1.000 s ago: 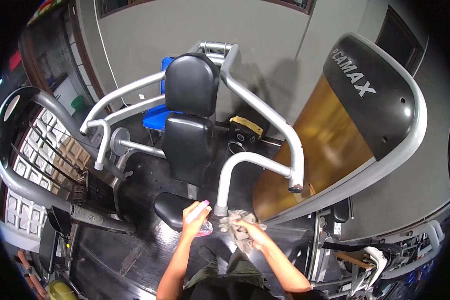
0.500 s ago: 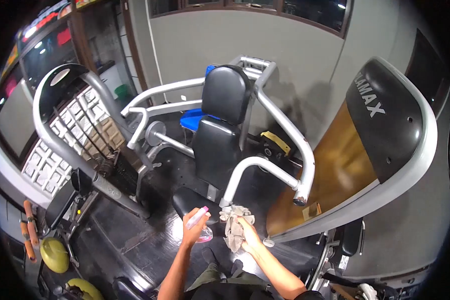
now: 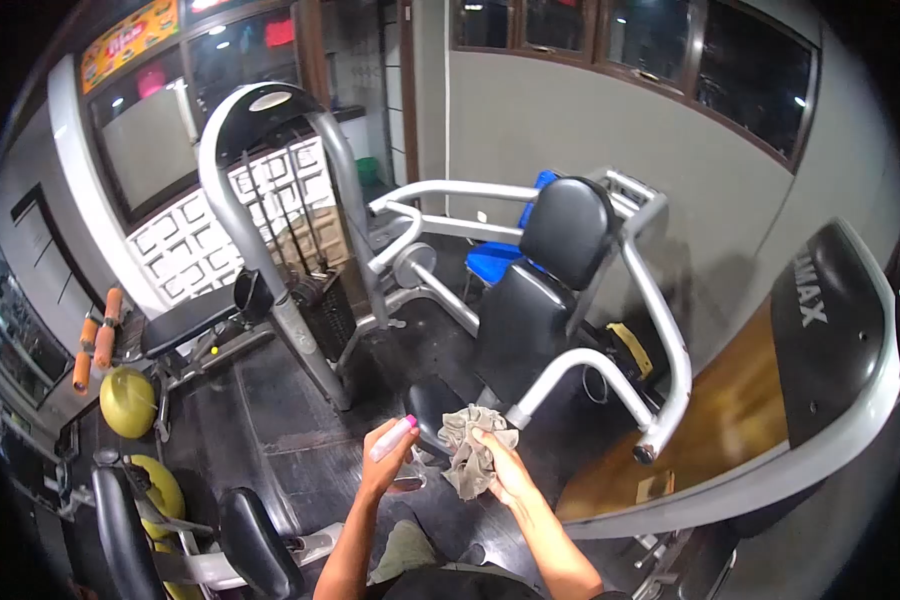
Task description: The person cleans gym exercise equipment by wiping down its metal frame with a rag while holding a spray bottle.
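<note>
Though crumpled, cloth (image 3: 465, 452) in right grip (image 3: 507, 470)

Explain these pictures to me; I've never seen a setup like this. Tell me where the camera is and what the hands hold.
There is no robot here. A camera worn on a person's head looks forward and down at their own bare hands. The left hand grips what looks like a spray bottle with a pink tip; the right hand holds a crumpled grey cloth. Ahead, on the dark floor, stands a gym machine with black pads and silver bars. Behind it is a blue chair; yellow balls show toward the picture's left.
</note>
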The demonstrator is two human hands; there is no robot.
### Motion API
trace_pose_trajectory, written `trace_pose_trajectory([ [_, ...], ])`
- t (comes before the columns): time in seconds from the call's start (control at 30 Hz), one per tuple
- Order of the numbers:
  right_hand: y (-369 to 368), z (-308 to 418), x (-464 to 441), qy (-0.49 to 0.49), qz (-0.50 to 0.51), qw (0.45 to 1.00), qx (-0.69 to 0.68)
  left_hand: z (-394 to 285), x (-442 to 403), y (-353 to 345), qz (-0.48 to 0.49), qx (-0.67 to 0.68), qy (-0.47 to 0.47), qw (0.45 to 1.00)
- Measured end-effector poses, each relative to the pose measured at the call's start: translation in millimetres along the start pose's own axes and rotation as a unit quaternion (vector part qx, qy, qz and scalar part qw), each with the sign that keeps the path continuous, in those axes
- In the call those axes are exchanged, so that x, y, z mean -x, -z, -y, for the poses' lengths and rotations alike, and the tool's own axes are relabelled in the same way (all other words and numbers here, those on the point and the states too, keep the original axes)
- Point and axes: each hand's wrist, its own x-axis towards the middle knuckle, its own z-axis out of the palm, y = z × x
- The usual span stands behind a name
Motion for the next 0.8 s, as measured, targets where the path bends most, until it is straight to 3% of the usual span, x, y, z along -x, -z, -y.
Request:
trace_pose_trajectory([
  [0.17, -24, -3, -41, -0.02, 0.089, 0.996, -0.02, 2, -15, 36, -0.072, 0.035, -0.006, 0.997],
  [0.47, -64, 0, -128, -0.019, 0.055, 0.998, -0.031, 3, -105, 101, -0.077, -0.004, -0.058, 0.995],
  [0.8, -98, -13, -209, 0.118, -0.117, 0.985, 0.044, -3, -226, 163, -0.053, -0.067, -0.08, 0.993],
])
